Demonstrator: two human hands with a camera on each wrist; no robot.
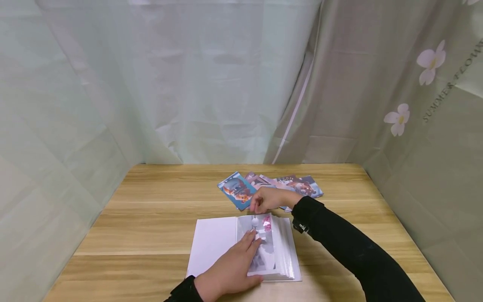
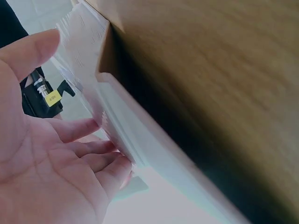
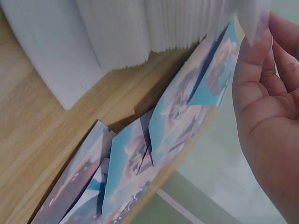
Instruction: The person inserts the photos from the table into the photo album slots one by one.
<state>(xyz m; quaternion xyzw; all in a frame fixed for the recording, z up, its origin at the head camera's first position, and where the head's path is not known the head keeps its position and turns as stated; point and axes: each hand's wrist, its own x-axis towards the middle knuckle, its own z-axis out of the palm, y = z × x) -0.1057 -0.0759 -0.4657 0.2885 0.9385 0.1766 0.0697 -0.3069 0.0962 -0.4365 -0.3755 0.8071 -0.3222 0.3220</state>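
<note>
Photo album point(image 1: 213, 237) lying open on the desk point(image 1: 113, 226)

From my end of the feed, the relation that counts is at the far edge of the uppermost sleeve page point(image 1: 242, 224). The right hand point(image 1: 269, 199) comes in over the album's far side, and in the right wrist view its thumb and fingers are pinched together on a thin whitish sheet point(image 3: 252, 21); I cannot tell whether that is the clear sleeve or something inside it. The page extends from those fingers back toward the person, its long axis running near to far. The left hand point(image 1: 235, 266) is nearer to the page's close end, its fingers extended across the surface and gripping nothing.

Inside the page I see a rectangular grey-and-white picture card point(image 1: 268, 247) with a pink patch near its top, partly covered by the left hand. The album has a flat, smooth white cover on the left and, on the right, a thick block of pages point(image 1: 284, 247) with shiny, layered edges. Just beyond it, flat printed cards point(image 1: 305, 184) overlap in a loose fan, a blue one point(image 1: 237, 191) at the left end. The desk shows pale, streaky wood grain; behind it hangs a creased, light-coloured curtain point(image 1: 226, 84).
</note>
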